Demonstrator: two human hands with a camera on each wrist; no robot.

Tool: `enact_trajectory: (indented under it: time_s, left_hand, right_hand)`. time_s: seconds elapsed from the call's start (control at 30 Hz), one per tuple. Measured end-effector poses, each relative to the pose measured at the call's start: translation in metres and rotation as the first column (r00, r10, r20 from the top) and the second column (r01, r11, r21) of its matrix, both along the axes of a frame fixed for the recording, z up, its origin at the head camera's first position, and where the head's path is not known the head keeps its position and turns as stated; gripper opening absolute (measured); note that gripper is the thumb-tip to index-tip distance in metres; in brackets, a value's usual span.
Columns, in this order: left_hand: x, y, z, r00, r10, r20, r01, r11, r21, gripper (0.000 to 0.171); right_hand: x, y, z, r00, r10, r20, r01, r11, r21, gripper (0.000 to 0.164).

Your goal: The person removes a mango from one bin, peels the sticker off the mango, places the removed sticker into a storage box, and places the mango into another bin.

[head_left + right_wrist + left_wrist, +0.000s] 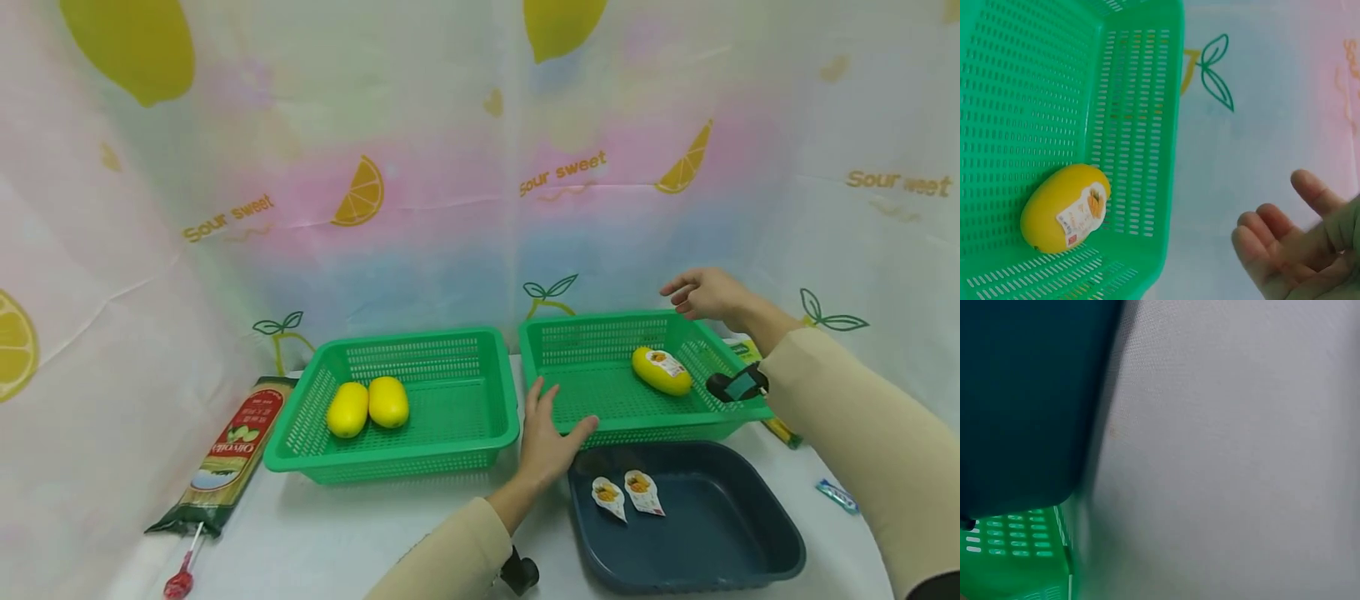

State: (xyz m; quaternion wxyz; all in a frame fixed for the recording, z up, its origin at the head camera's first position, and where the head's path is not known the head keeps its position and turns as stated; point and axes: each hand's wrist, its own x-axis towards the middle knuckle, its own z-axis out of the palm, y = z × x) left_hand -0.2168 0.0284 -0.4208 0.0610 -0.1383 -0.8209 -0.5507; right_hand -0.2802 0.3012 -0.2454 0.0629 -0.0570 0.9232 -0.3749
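Observation:
My right hand (708, 296) hovers over the back right rim of the right green basket (600, 425), fingers loosely bent and holding nothing. In the right wrist view that hand (1300, 256) is apart from the basket. One yellow oval fruit (662, 372) with a printed label (1084, 215) lies in this basket. My left hand (547, 446), thumb and fingers spread, is at the basket's front left corner; whether it touches the rim I cannot tell. Two leaf-shaped labels (643, 492) lie in the dark blue basin (720, 533) in front.
The left green basket (405, 458) holds two yellow oval fruits (388, 402). A long olive-printed package (236, 450) and a red lollipop (180, 583) lie at the left. Right of the basin is a small blue packet (837, 496). A yellow-green package (783, 432) lies partly hidden behind the right basket.

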Motion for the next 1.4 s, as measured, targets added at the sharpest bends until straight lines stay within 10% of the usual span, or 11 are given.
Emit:
enact_trajectory:
  time_s: [1.4]
  left_hand:
    - [0.003, 0.002, -0.006, 0.999, 0.052, -0.003, -0.051, 0.992, 0.112, 0.074]
  right_hand:
    - [-0.032, 0.032, -0.076, 0.972, 0.007, 0.233, 0.010, 0.998, -0.068, 0.062]
